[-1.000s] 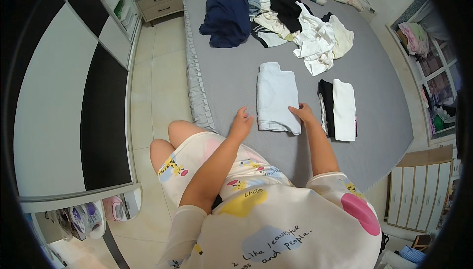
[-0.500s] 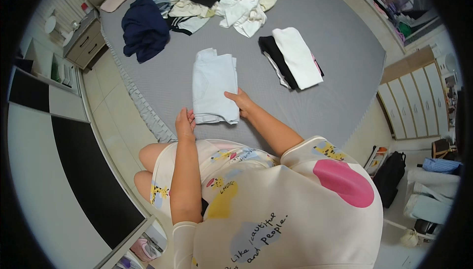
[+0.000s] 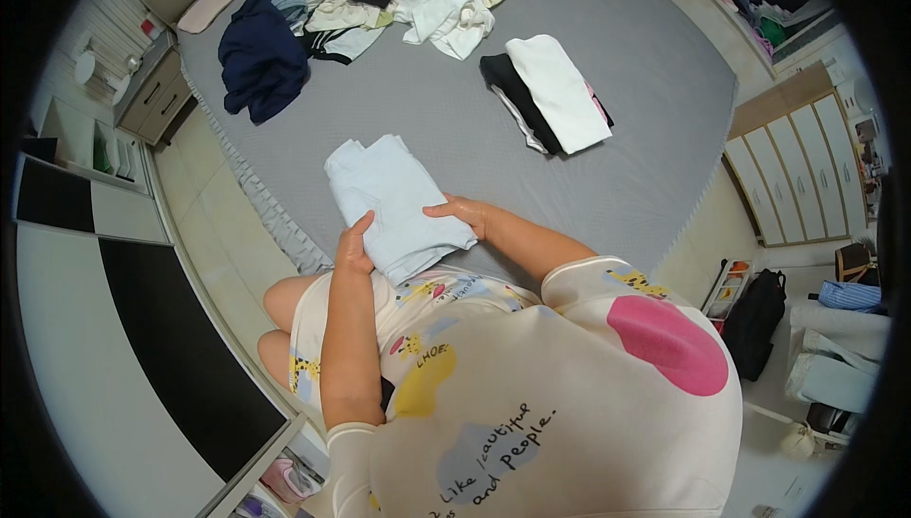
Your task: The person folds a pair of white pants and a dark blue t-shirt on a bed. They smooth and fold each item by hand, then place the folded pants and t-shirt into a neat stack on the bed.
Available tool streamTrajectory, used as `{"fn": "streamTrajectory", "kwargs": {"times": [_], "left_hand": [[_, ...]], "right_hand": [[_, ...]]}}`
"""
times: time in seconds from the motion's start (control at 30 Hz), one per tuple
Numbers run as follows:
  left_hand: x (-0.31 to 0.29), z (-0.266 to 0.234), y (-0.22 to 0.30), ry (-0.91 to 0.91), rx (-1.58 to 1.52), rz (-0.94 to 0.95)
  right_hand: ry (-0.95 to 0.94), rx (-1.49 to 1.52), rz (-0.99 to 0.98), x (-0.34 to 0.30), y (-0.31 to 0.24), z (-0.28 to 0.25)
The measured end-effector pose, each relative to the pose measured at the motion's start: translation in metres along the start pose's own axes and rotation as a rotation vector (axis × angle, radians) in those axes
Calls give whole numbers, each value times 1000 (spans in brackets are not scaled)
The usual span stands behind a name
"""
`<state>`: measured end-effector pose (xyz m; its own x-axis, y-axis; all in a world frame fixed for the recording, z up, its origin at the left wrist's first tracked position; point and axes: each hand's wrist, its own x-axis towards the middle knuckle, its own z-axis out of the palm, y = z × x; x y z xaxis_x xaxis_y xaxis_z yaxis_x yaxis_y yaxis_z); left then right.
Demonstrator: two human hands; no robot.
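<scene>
A folded pale blue garment, thick with several layers, is held between my two hands close to my lap. It lies tilted, its far end toward the left. My left hand grips its left edge, thumb on top and the fingers hidden beneath. From the right, my right hand clasps the opposite edge, again with the thumb on the upper face. Beyond my right hand, a small stack holds a folded white garment over a folded black garment.
A grey-covered bed spreads out in front of me. Across its far side lies a heap of loose clothes, with a crumpled navy garment at its left. A bedside cabinet stands left of the bed; a white-fronted drawer chest stands right.
The pale blue garment has come nearer to me and turned, its far end swinging left. My left hand, earlier beside its lower left corner, now grips its left edge.
</scene>
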<state>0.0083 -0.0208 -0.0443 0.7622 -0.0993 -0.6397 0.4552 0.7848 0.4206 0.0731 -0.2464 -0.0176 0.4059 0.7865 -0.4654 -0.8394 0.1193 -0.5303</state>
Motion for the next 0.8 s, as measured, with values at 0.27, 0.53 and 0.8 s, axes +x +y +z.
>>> {"fn": "streamTrajectory", "kwargs": {"times": [0.27, 0.53, 0.8], "left_hand": [[-2, 4, -2, -117, -66, 67], [-10, -5, 6, 167, 21, 196], [-3, -4, 4, 191, 63, 169]], "right_hand": [[-7, -125, -218, -17, -30, 22], [144, -238, -250, -60, -106, -25], [639, -525, -95, -70, -97, -95]]}}
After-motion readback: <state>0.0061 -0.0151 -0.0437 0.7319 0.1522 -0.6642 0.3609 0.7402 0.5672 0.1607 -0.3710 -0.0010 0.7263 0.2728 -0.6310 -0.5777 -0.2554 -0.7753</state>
